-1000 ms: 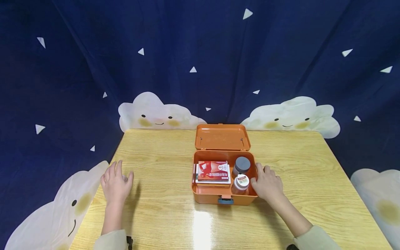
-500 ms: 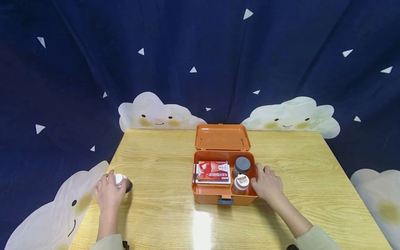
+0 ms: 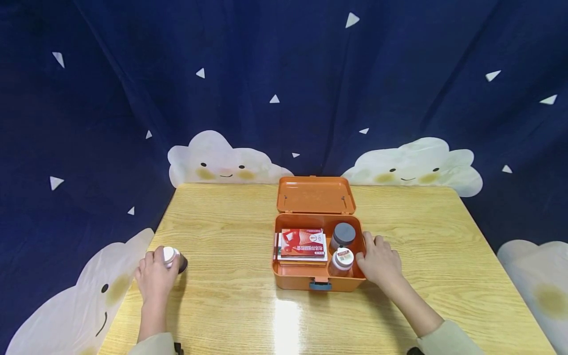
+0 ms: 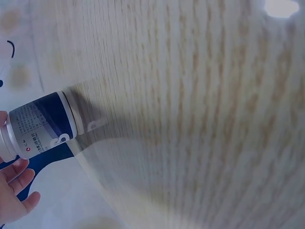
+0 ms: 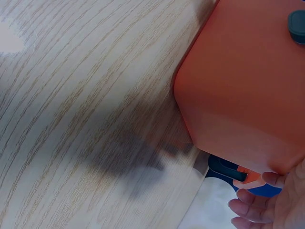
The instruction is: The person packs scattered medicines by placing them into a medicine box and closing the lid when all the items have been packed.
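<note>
At the left of the table, my left hand [image 3: 154, 276] holds a pill bottle [image 4: 40, 124] by its white cap [image 3: 169, 255]. The bottle has a dark blue and white label and stands upright, its base at the wood. My right hand [image 3: 381, 260] grips the right rim of an orange plastic case [image 3: 295, 282], thumb over the edge. In the right wrist view, the fingers [image 5: 252, 210] show beside the case's rim. Inside the case, a red medicine box [image 3: 303, 242] tops a stack at the left. A grey-lidded jar [image 3: 344, 233] and a white-capped bottle [image 3: 340, 264] stand at the right.
The case's lid [image 3: 316, 195] lies open toward the back, and a blue latch [image 3: 320, 285] sits on its front. The wooden table [image 3: 230, 231] reaches a dark blue curtain [image 3: 248, 74] with clouds and triangles at the back and sides.
My left hand has drawn slightly back and left, and its spread fingers have closed on the bottle's cap, which now shows. The right hand and the case have stayed put.
</note>
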{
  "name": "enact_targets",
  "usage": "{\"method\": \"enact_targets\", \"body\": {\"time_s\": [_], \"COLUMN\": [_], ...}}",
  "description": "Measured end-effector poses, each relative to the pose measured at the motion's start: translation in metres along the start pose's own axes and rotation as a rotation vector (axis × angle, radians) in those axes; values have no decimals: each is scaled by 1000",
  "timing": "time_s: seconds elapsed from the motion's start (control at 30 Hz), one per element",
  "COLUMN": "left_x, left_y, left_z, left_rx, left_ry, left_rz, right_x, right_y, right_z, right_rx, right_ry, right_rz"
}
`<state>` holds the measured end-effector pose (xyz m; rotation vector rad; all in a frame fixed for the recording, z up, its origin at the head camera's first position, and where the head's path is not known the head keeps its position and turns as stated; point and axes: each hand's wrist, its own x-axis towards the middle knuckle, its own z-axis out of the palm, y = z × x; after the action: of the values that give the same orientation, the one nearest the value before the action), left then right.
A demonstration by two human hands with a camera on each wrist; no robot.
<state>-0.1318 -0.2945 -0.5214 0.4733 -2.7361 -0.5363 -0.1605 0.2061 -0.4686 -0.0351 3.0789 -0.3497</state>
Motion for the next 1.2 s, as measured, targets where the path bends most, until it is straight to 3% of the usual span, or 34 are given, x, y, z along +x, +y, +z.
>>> {"method": "enact_targets", "body": {"time_s": [0.77, 0.97, 1.2], "left_x": [4, 7, 15], "left_y": [6, 16, 37], "left_z": [4, 3, -4], "left_rx": [21, 12, -3], "left_ry": [120, 142, 106], "left_rz": [82, 116, 158], "right_x": [1, 1, 1], "right_y": [1, 1, 0], "right_z": [1, 1, 0], "right_rx": [4, 2, -2], "right_ry": [-8, -9, -12], "right_rz": [0, 0, -1]}}
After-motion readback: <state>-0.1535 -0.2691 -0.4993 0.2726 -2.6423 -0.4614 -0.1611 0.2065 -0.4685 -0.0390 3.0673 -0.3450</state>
